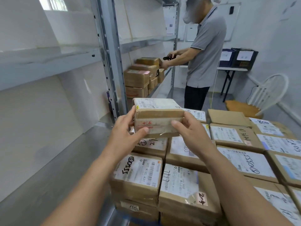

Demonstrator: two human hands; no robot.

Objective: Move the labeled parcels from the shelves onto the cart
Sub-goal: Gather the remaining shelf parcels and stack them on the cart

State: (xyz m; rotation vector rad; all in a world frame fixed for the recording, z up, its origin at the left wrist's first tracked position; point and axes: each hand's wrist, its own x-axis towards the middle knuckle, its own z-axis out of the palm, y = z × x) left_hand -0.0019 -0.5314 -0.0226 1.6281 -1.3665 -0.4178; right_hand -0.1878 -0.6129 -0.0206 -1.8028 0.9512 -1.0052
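Observation:
I hold a small brown cardboard parcel (pixel 158 116) with a white label on top in both hands, raised above a stack of labeled parcels (pixel 187 176). My left hand (pixel 126 128) grips its left side, thumb across the front face. My right hand (pixel 189 129) grips its right side, thumb on the front. The stacked parcels fill the lower right, most with white barcode labels and black handwritten numbers. The cart beneath them is hidden.
A metal shelf unit (pixel 112 62) stands at left, its near shelves (pixel 48 160) bare. Further back, a shelf holds several brown boxes (pixel 141 75). A person in a grey shirt (pixel 205 51) works there. A white chair (pixel 260 97) and folding table (pixel 231 69) stand at right.

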